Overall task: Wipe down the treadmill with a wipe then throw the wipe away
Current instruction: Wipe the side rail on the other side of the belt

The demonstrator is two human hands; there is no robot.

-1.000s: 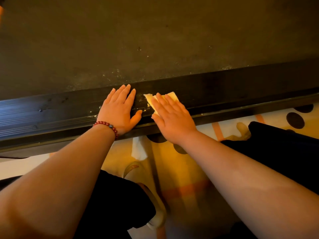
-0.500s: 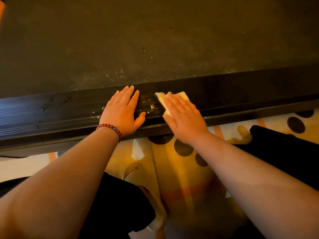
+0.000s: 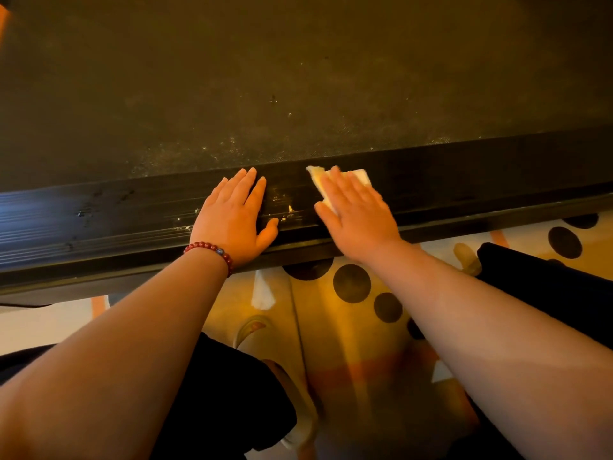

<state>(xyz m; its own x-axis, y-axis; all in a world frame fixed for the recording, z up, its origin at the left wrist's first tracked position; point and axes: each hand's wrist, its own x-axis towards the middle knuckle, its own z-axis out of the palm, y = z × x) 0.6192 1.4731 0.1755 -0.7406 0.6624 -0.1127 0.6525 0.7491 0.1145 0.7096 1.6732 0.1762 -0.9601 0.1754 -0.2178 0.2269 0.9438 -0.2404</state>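
The treadmill's dark belt [image 3: 298, 78] fills the upper view, with its black ribbed side rail [image 3: 464, 174] running across the middle. My right hand [image 3: 356, 215] lies flat with straight fingers on a folded white wipe [image 3: 318, 177], pressing it onto the rail; most of the wipe is hidden under the fingers. My left hand [image 3: 234, 215], with a red bead bracelet at the wrist, rests flat and open on the rail just left of it. A patch of light specks and smears [image 3: 285, 207] shows on the rail between the hands.
Below the rail lies a yellow patterned rug [image 3: 348, 327] with black dots. My dark-clothed knees [image 3: 232, 393] are at the bottom left and right. Dusty specks dot the belt's near edge [image 3: 232, 144].
My right hand has slid the wipe to the right along the rail, widening the gap between the hands. The left hand stayed in place.
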